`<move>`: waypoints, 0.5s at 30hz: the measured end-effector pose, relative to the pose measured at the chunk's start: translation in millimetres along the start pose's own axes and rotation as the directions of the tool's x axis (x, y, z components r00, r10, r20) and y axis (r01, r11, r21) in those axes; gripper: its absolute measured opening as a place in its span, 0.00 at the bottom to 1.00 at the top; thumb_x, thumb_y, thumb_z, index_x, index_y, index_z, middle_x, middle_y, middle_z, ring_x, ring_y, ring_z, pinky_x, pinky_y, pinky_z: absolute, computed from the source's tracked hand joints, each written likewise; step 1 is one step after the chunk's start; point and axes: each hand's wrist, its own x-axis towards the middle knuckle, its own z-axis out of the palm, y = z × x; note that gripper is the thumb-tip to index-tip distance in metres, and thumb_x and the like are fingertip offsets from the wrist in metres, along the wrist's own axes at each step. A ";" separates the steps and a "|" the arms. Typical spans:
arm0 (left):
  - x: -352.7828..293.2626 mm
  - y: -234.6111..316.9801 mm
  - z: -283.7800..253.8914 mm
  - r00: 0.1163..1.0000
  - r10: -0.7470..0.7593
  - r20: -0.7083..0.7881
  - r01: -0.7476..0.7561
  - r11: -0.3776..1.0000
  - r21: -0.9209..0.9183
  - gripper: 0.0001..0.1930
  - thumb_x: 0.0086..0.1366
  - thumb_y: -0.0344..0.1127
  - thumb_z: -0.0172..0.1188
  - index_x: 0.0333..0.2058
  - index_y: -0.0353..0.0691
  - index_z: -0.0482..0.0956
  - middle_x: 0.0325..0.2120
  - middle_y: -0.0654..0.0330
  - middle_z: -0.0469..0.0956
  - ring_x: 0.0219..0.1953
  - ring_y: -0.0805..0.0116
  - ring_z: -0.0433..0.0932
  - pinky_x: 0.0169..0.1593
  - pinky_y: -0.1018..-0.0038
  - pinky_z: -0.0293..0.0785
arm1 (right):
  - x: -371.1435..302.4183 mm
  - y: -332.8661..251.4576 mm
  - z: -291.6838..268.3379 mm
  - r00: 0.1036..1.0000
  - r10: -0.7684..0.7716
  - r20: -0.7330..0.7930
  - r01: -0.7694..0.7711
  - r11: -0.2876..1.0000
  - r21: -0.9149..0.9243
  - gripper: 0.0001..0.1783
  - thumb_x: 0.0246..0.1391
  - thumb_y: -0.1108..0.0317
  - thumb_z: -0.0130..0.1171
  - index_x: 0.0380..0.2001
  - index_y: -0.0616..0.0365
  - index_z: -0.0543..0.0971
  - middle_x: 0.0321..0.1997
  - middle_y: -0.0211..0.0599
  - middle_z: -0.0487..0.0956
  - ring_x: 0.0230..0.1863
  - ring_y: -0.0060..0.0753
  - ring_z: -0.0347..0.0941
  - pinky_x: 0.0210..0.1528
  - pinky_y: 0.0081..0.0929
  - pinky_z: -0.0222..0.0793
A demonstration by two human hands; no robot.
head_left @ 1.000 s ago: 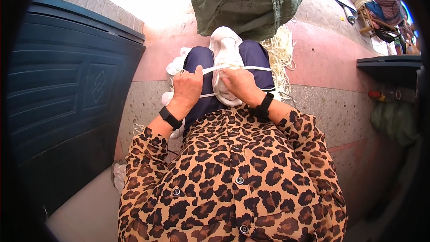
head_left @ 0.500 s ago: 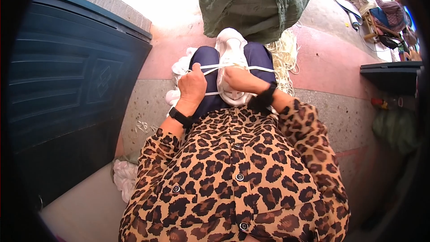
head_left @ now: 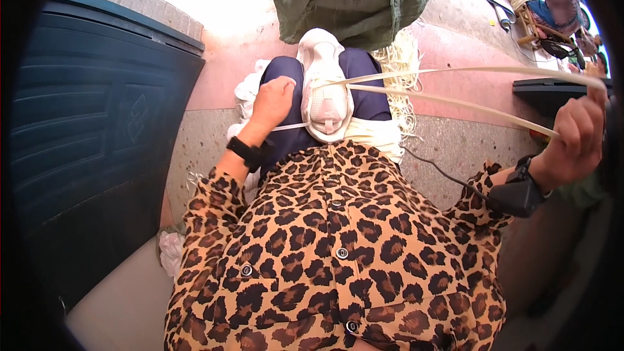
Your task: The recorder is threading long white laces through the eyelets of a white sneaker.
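A white sneaker [head_left: 324, 131] lies on my lap between my thighs, its mesh upper facing up. From its upper, two strands of a long white shoelace [head_left: 484, 109] stretch far out to the right. My right hand [head_left: 572, 136] is closed around them at the right side, well away from the shoe. Left of the sneaker, my left hand [head_left: 274, 99] is closed in a fist above my left thigh; what it holds, if anything, is hidden. A thin white lace runs from the shoe's left side past my left wrist.
A bundle of cream laces [head_left: 400, 68] hangs beside my right thigh, and more lie across it [head_left: 374, 135]. White shoes [head_left: 247, 94] are at my left. Ahead stands a big green sack [head_left: 354, 6]; a dark blue panel [head_left: 110, 110] is on the left. Another person sits far right.
My right hand has swung from over the shoe out to the far right, drawing the lace strands long. My left fist stays beside the shoe, with no strand now stretched from its top.
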 end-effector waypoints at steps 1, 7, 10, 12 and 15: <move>0.9 -1.9 -3.3 0.995 -0.080 0.053 0.085 0.993 -0.084 0.10 0.60 0.34 0.51 0.33 0.35 0.78 0.31 0.47 0.78 0.36 0.50 0.77 0.40 0.64 0.73 | -10.4 -6.4 -8.4 0.998 -0.020 -0.051 0.019 1.000 -0.020 0.08 0.61 0.72 0.34 0.29 0.62 0.60 0.08 0.17 0.54 0.06 0.07 0.45 0.06 0.10 0.38; 20.8 10.2 7.0 0.931 0.106 0.350 -0.021 0.971 -0.238 0.12 0.60 0.35 0.53 0.37 0.34 0.78 0.30 0.48 0.78 0.33 0.57 0.77 0.39 0.70 0.72 | -60.5 -19.7 -52.0 0.951 -0.198 -0.238 0.170 0.976 -0.133 0.09 0.60 0.72 0.37 0.24 0.57 0.61 0.07 0.17 0.53 0.07 0.08 0.41 0.11 0.14 0.37; 37.9 20.8 8.7 0.850 0.220 0.480 -0.187 0.976 -0.116 0.12 0.60 0.35 0.54 0.39 0.34 0.77 0.29 0.49 0.78 0.31 0.63 0.77 0.37 0.73 0.71 | -66.9 -19.7 -59.2 0.938 -0.234 -0.256 0.196 0.966 -0.167 0.10 0.58 0.72 0.41 0.22 0.55 0.61 0.07 0.17 0.51 0.08 0.10 0.41 0.14 0.16 0.37; 49.2 27.6 2.5 0.789 0.190 0.584 -0.168 0.981 -0.092 0.12 0.60 0.35 0.55 0.38 0.34 0.77 0.27 0.49 0.78 0.30 0.64 0.77 0.37 0.73 0.71 | -62.4 -21.6 -66.9 0.959 -0.201 -0.199 0.149 0.957 -0.248 0.09 0.57 0.71 0.42 0.22 0.54 0.62 0.08 0.17 0.50 0.09 0.11 0.41 0.15 0.16 0.38; 58.7 37.0 -13.0 0.685 0.162 0.710 -0.136 0.986 -0.093 0.12 0.62 0.36 0.53 0.37 0.34 0.78 0.31 0.54 0.79 0.34 0.68 0.76 0.40 0.75 0.69 | -44.9 -20.3 -91.2 0.971 -0.172 -0.168 0.129 0.962 -0.240 0.09 0.57 0.70 0.42 0.22 0.54 0.65 0.11 0.19 0.49 0.13 0.15 0.41 0.19 0.20 0.40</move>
